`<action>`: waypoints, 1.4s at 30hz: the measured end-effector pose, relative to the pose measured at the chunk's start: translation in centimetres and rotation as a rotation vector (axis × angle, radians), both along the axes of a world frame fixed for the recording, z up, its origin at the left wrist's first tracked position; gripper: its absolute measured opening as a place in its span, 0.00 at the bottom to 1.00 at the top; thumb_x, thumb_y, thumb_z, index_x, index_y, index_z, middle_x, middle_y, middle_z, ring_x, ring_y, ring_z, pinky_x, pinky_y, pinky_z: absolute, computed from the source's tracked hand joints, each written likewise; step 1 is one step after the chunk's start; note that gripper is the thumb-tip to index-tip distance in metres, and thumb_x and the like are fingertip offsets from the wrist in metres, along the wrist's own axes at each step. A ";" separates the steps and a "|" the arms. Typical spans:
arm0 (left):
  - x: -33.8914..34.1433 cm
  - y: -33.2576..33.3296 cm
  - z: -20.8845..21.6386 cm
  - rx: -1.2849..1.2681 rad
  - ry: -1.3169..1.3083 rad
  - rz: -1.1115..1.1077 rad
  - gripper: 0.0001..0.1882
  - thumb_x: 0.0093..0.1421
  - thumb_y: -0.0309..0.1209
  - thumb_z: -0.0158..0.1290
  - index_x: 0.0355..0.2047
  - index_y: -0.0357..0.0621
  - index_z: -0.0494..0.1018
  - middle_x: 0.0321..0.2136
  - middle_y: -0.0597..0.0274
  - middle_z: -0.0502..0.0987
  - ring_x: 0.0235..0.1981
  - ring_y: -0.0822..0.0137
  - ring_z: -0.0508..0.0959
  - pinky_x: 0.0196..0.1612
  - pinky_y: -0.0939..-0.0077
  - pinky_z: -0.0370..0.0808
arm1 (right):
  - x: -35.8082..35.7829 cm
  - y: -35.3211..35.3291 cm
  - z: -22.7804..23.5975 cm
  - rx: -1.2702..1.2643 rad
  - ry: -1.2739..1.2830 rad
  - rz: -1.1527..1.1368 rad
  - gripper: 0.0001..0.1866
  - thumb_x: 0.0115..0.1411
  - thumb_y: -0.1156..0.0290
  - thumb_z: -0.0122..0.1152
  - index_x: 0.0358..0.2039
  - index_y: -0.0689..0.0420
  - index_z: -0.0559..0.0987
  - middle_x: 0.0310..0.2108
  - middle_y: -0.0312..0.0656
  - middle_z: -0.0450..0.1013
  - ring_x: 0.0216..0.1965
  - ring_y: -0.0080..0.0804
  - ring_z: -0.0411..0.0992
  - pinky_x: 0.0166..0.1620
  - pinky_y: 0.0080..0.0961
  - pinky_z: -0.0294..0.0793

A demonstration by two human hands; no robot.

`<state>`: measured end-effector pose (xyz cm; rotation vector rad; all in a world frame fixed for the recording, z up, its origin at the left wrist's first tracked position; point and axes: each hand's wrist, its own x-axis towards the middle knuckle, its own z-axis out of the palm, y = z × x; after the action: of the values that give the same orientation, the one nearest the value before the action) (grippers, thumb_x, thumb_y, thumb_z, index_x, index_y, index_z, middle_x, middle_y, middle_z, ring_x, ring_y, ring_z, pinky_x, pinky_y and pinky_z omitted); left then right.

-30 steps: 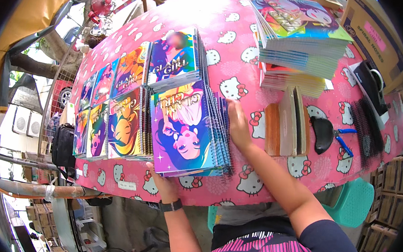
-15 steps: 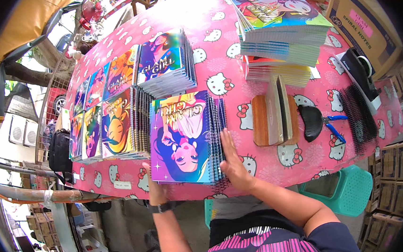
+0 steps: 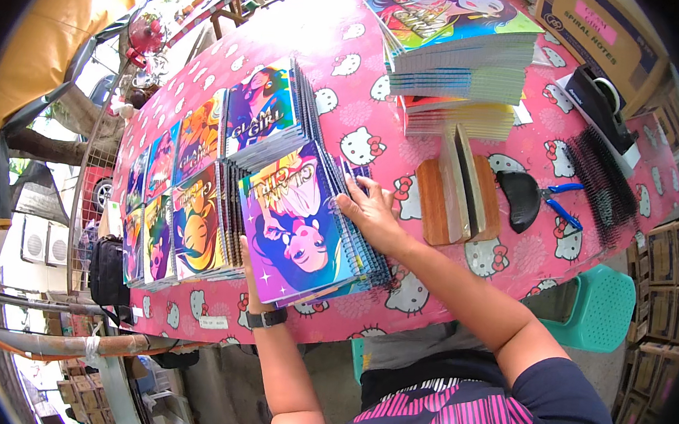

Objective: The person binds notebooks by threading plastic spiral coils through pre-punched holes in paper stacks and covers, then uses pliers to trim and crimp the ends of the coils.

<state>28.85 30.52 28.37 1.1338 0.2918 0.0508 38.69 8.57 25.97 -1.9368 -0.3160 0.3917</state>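
A stack of spiral notebooks lies at the table's near edge, its top cover purple and blue with a drawn face upside down to me. My left hand rests against the stack's left edge, fingers straight and partly hidden by it. On the opposite side, my right hand presses against the dark coils with fingers outstretched and apart. The stack sits slightly turned, close beside rows of similar notebooks on the left. Among those, a notebook with a blue and purple cover tops the far pile.
Unbound printed sheets are piled far right, before a carton. A wooden block stand, black curved tool, blue-handled pliers, black coils and tape dispenser lie right. A green stool stands below.
The notebook stack has shifted left and turned slightly, nearer the rows. My right hand has moved up and left along the coils; my left hand stays against the left edge.
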 end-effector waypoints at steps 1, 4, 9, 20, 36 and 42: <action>-0.1 -0.2 0.0 0.023 0.002 0.021 0.43 0.61 0.67 0.36 0.60 0.40 0.60 0.51 0.61 0.70 0.48 0.66 0.72 0.52 0.68 0.72 | -0.4 -0.2 0.0 0.048 0.035 0.005 0.50 0.58 0.27 0.34 0.67 0.56 0.55 0.69 0.50 0.44 0.67 0.50 0.41 0.65 0.52 0.37; 0.1 -0.9 0.8 -0.003 0.000 -0.023 0.43 0.61 0.67 0.36 0.60 0.40 0.60 0.51 0.61 0.70 0.48 0.66 0.72 0.51 0.68 0.72 | -1.7 -0.4 -1.2 0.333 -0.017 -0.049 0.48 0.61 0.31 0.35 0.68 0.59 0.51 0.70 0.50 0.41 0.70 0.48 0.36 0.68 0.45 0.34; 0.1 -0.9 -0.2 -0.042 -0.032 -0.157 0.43 0.63 0.65 0.34 0.63 0.40 0.55 0.54 0.59 0.69 0.51 0.66 0.71 0.53 0.67 0.72 | -2.3 -1.9 -1.7 0.628 0.069 -0.042 0.51 0.62 0.33 0.37 0.68 0.64 0.42 0.70 0.57 0.39 0.71 0.47 0.33 0.69 0.37 0.32; -0.3 1.6 -1.6 0.012 -0.053 0.047 0.46 0.62 0.67 0.31 0.66 0.42 0.51 0.60 0.57 0.63 0.55 0.61 0.68 0.58 0.62 0.67 | -2.3 -0.5 -1.4 0.588 0.007 -0.066 0.50 0.64 0.34 0.34 0.67 0.68 0.43 0.70 0.55 0.36 0.72 0.41 0.27 0.69 0.36 0.29; -6.2 -5.4 -2.3 -0.116 -0.151 0.508 0.47 0.61 0.68 0.31 0.62 0.37 0.57 0.60 0.52 0.64 0.57 0.54 0.67 0.61 0.57 0.63 | 4.9 1.1 -2.7 0.502 -0.202 -0.203 0.37 0.66 0.40 0.37 0.54 0.62 0.73 0.53 0.51 0.72 0.58 0.41 0.66 0.65 0.36 0.50; -4.7 -9.4 -2.8 0.003 -0.199 0.790 0.42 0.64 0.63 0.26 0.59 0.37 0.60 0.57 0.53 0.67 0.54 0.55 0.69 0.59 0.58 0.64 | 6.9 3.6 -2.9 0.769 -0.090 -0.214 0.28 0.66 0.47 0.47 0.39 0.62 0.79 0.34 0.42 0.77 0.38 0.27 0.73 0.42 0.25 0.69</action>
<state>24.13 21.09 25.53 0.9487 0.5451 0.8549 45.59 12.20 23.04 -1.2147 -0.2620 0.0210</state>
